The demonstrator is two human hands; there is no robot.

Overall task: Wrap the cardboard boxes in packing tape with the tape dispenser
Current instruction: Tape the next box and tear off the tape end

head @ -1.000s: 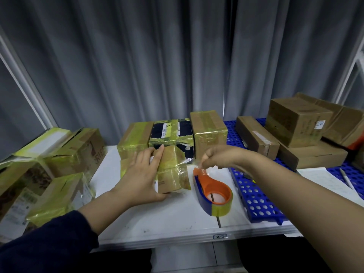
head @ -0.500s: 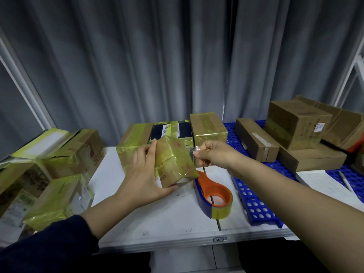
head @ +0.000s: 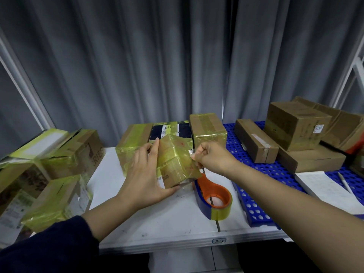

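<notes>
A small cardboard box wrapped in yellowish clear tape is tilted up on its lower edge above the white table. My left hand holds it from the left, fingers along its side and thumb under its lower corner. My right hand pinches a loose end of tape at the box's right edge. The tape dispenser, orange and blue with a clear tape roll, lies on the table just right of and below the box; neither hand touches it.
Three taped boxes stand in a row behind. More taped boxes are piled at the left. Plain brown boxes sit on a blue perforated tray at the right, beside a notepad and pen. Grey curtain behind.
The box has gone from lying flat under my left hand to tilted up on edge. My right hand rose from the dispenser to the box's right edge, still pinching tape.
</notes>
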